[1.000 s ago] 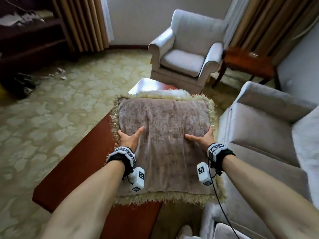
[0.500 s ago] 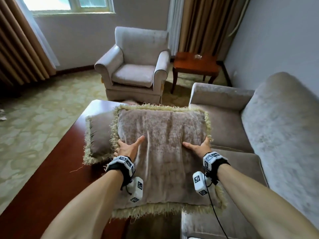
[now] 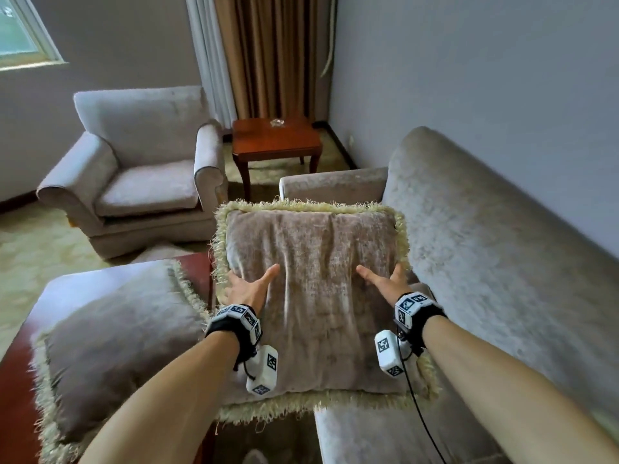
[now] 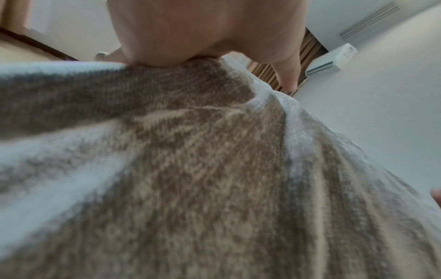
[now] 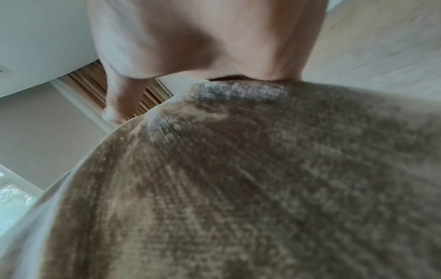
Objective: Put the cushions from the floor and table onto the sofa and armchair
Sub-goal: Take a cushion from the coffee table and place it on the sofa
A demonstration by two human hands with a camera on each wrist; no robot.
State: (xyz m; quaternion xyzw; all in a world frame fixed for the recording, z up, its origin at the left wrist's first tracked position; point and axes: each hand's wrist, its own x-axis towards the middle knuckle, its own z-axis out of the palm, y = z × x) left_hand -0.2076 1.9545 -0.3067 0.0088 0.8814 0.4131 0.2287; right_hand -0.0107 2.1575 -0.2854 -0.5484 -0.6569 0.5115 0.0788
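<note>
A brown velvet cushion (image 3: 311, 296) with a pale fringe hangs in the air between the coffee table and the sofa (image 3: 485, 262). My left hand (image 3: 246, 288) grips its left side and my right hand (image 3: 385, 283) grips its right side, thumbs on top and fingers hidden underneath. Both wrist views are filled by the cushion's fabric (image 4: 190, 188) (image 5: 262, 188) under my palms (image 4: 203, 28) (image 5: 203, 37). A second fringed cushion (image 3: 117, 336) lies on the red-brown coffee table (image 3: 196, 267) at the lower left. The grey armchair (image 3: 144, 182) stands at the far left with a bare seat.
A small wooden side table (image 3: 274, 139) with a glass ashtray stands in the corner between armchair and sofa, in front of brown curtains. The sofa's arm (image 3: 335, 185) is just beyond the held cushion. Patterned carpet covers the floor (image 3: 33, 249). A wall runs behind the sofa.
Both hands have carried the cushion off the table and rightward toward the sofa. The view has turned right, and the second cushion on the table has come into sight.
</note>
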